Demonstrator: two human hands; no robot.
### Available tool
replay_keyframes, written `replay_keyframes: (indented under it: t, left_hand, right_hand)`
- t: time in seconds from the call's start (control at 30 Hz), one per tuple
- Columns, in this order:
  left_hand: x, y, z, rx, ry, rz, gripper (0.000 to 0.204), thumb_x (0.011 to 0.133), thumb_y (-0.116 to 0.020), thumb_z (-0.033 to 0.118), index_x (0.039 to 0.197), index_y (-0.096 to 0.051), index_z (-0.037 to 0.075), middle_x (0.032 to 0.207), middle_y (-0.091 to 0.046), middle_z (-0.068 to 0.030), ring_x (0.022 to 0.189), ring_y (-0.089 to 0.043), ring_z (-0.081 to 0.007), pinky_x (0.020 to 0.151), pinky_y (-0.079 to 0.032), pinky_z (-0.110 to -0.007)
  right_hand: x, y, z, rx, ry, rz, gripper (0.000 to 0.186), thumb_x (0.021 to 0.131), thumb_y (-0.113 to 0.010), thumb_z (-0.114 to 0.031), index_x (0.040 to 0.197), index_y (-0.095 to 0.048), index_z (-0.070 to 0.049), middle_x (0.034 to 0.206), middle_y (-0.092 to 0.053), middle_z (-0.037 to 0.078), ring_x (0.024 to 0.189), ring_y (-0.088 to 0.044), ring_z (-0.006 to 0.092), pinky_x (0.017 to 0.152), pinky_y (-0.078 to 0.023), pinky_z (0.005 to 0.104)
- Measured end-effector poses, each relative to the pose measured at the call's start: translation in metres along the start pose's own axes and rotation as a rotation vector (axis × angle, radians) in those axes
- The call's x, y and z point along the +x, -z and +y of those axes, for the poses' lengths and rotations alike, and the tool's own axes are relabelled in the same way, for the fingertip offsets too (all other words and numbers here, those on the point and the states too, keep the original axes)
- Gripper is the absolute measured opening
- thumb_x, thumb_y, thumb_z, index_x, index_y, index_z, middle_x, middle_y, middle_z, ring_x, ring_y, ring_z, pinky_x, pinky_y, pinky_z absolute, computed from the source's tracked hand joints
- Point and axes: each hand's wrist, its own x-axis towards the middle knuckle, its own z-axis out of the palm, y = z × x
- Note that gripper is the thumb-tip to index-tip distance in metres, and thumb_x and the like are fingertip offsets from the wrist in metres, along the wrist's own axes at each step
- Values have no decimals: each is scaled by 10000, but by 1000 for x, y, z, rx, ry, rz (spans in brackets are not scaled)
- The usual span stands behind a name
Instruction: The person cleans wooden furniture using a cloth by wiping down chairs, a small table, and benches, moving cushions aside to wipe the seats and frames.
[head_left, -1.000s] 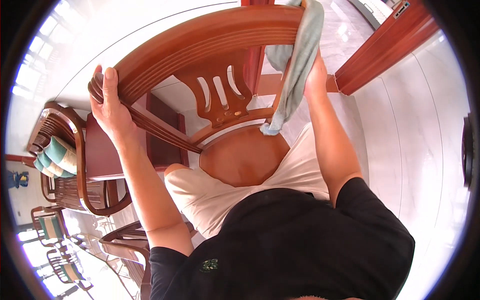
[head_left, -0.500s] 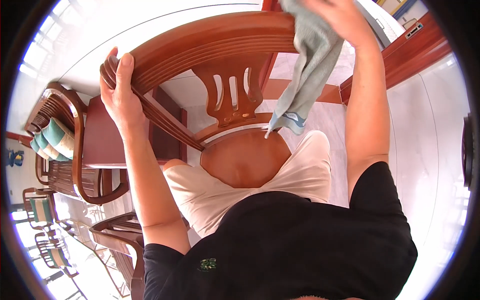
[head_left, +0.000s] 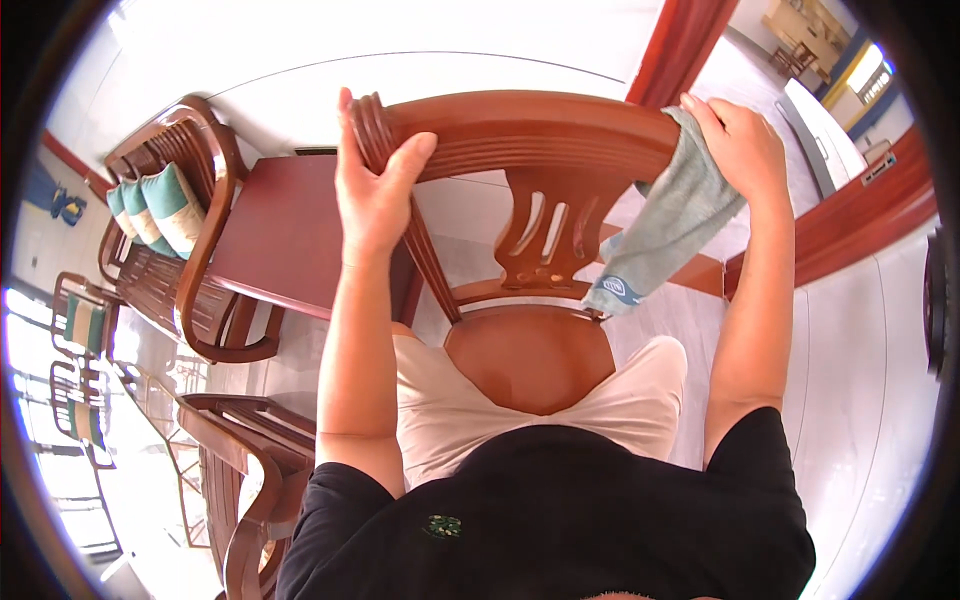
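Note:
A reddish-brown wooden chair (head_left: 540,130) stands between my legs, its curved top rail away from me and its round seat close to me. My left hand (head_left: 378,195) is closed around the left end of that rail, thumb on the near side and fingers behind. At the opposite end, my right hand (head_left: 745,150) is closed on a grey-green cloth (head_left: 675,220), pressing it to the rail's right end. The cloth hangs down beside the slotted back splat (head_left: 552,230), and its lower corner bears a blue label. Some of the right fingers are hidden behind the cloth and hand.
Left of the chair is a dark red table (head_left: 285,225), with a wooden bench (head_left: 165,290) bearing teal and cream cushions (head_left: 175,210) beyond it. Another wooden armchair (head_left: 240,470) stands at lower left. A red door frame (head_left: 830,220) borders the right side.
My right hand has come down from above the rail to its right end, bringing the cloth along. My left hand keeps its hold on the left end. The whole view has shifted.

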Motion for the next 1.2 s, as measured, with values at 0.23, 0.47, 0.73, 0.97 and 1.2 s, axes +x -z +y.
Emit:
replay_keyframes:
  t: [0.23, 0.47, 0.73, 0.97, 1.2]
  left_hand:
    - [3, -2, -10, 261, -45, 95, 1014, 925, -819, 383, 1637, -216, -15, 1578, -439, -189, 1399, -474, -220, 1180, -374, -371]
    - [-9, -1, -21, 3, 40, 43, 895, 957, -788, 283, 1626, -267, -4, 1271, -639, -113, 1058, -641, -164, 945, -532, -301]
    - [-71, 5, -89, 57, 35, 99, 536, 1004, -688, 398, 1320, -481, 18, 838, -617, -28, 726, -598, -117, 695, -522, -273]
    - [-82, 9, -96, 14, -38, 97, 519, 1072, -504, 542, 1130, -549, 28, 787, -590, -34, 674, -573, -128, 662, -502, -279]
    - [-71, 9, -107, 46, -6, 101, 538, 1022, -566, 296, 1484, -498, 28, 780, -609, -28, 660, -616, -130, 629, -539, -299]
  right_hand:
    - [1, -3, -4, 29, -37, -30, 601, 1008, -558, -567, 750, -697, -43, 701, -659, 195, 698, -630, 412, 676, -491, 461]
    - [0, 3, -5, 48, 3, -78, 588, 1036, -525, -549, 794, -708, -46, 716, -657, 203, 717, -631, 418, 675, -479, 479]
    - [14, -15, -59, 180, 114, -170, 570, 1059, -480, -516, 899, -695, -12, 799, -669, 242, 796, -640, 444, 778, -497, 490]
    - [56, -45, -166, 712, 493, -693, 422, 1042, -562, -361, 1128, -713, 24, 998, -739, 122, 926, -668, 214, 881, -505, 364]
    - [61, -26, -208, 622, 832, -707, 544, 855, -768, -445, 1152, -720, 9, 1042, -763, 128, 966, -702, 234, 880, -534, 356]
